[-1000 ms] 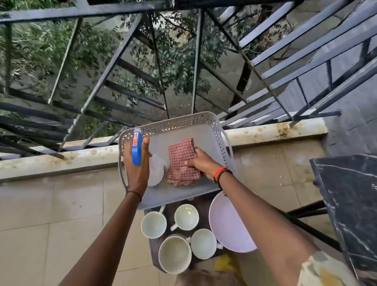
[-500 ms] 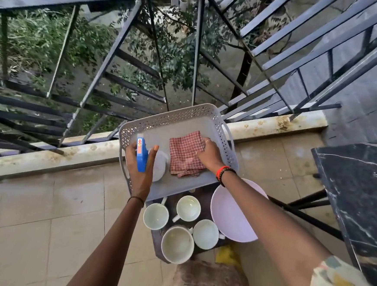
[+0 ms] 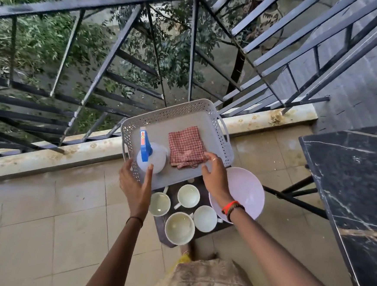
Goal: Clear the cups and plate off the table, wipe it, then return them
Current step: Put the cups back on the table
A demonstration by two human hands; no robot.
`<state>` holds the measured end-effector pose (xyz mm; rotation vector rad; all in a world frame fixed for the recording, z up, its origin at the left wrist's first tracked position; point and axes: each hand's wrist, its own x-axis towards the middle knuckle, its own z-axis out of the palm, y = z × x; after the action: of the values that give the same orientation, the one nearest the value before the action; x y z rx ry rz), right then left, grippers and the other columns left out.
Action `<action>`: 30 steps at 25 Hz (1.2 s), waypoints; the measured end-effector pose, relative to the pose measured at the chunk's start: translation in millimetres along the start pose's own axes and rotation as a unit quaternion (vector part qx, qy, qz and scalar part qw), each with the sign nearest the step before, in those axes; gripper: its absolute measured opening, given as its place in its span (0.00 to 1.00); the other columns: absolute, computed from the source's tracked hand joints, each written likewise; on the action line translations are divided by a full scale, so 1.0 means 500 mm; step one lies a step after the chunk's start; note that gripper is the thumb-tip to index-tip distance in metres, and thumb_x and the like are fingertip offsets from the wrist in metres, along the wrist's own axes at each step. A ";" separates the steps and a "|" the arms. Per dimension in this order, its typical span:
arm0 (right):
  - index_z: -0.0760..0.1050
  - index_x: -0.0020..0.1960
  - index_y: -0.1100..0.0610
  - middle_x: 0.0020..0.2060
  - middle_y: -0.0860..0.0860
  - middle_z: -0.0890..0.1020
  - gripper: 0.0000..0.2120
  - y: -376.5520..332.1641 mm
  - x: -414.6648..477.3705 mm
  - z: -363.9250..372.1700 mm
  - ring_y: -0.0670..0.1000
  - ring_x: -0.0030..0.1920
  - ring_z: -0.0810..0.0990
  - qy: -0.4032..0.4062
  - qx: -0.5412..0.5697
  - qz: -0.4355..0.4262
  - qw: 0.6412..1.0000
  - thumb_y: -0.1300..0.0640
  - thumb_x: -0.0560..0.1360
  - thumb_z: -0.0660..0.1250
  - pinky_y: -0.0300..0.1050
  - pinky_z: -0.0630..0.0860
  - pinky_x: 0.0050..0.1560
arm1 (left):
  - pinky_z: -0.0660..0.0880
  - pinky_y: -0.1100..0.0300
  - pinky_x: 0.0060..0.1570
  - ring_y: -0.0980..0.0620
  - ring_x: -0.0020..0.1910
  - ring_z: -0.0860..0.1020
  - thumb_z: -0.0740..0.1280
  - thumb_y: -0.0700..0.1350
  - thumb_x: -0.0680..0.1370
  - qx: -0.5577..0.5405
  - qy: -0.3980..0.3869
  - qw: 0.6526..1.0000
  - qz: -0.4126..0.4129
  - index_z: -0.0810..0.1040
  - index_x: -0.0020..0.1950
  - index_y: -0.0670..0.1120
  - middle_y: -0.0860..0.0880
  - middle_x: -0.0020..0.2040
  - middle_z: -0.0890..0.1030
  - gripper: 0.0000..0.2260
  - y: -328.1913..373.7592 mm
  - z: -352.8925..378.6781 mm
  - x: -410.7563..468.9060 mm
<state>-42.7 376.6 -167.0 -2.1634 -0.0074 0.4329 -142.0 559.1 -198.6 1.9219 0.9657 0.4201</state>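
Several white cups (image 3: 179, 228) and a white plate (image 3: 246, 190) crowd a small dark table (image 3: 161, 227) below me. A grey perforated basket (image 3: 215, 133) lies over the table's far end and holds a spray bottle with a blue head (image 3: 151, 157) and a folded red checked cloth (image 3: 186, 146). My left hand (image 3: 135, 186) hovers open just in front of the bottle, apart from it. My right hand (image 3: 215, 177) is open at the cloth's near corner, fingertips beside it, holding nothing.
A black metal railing (image 3: 114, 46) and a low ledge (image 3: 46, 158) bound the balcony ahead. A dark marble tabletop (image 3: 350, 189) on black legs stands at the right. Beige floor tiles (image 3: 41, 221) spread to the left.
My left hand has let go of the spray bottle, which now stands in the basket. My right hand has come off the cloth. Both hands have drawn back toward me.
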 end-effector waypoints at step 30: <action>0.62 0.72 0.59 0.68 0.55 0.68 0.42 0.107 -0.227 0.075 0.55 0.68 0.65 -0.227 -0.301 -0.276 0.884 0.55 0.63 0.75 0.45 0.62 0.70 | 0.71 0.68 0.54 0.56 0.57 0.76 0.79 0.41 0.67 -0.030 -0.193 0.980 0.025 0.70 0.64 0.51 0.52 0.61 0.77 0.30 -0.130 -0.043 -0.152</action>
<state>-168.9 355.8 -195.0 -2.4505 -1.1271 0.6437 -233.5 530.9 -235.1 1.8835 0.6439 0.0941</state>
